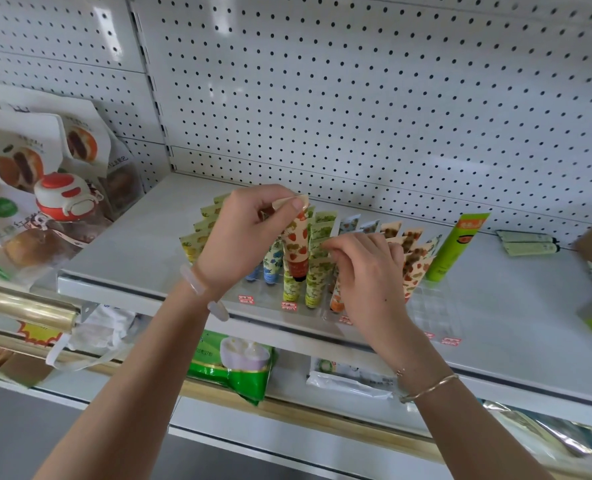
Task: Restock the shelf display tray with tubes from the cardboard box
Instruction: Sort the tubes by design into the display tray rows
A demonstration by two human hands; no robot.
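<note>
1. One strawberry-print tube (296, 244) hangs cap-down over the middle rows of the clear display tray (433, 306), among the standing tubes but, as I judge it, not yet seated.
2. The left hand (242, 237) pinches its flat crimped end between thumb and fingertips.
3. The right hand (367, 271) has its fingers curled, with the tips against the crimped tops of the lime-print tubes (317, 271) just beside the slot. I cannot tell whether it pinches one or only holds them aside.
4. The tray stands near the front edge of the white shelf (131, 244). Its rows lean backward, and the front right cells are bare. A tall green tube (457, 247) stands at its right end. No cardboard box can be made out.
5. Risks: a pinch on the thin crimp gives little control over the cap end, so the tube could come down askew. It might then snag a neighbour and tip the closely packed, leaning row. It could also end up in the lime-print row instead of with its own kind. A hard push down might shift the tray toward the shelf edge.
</note>
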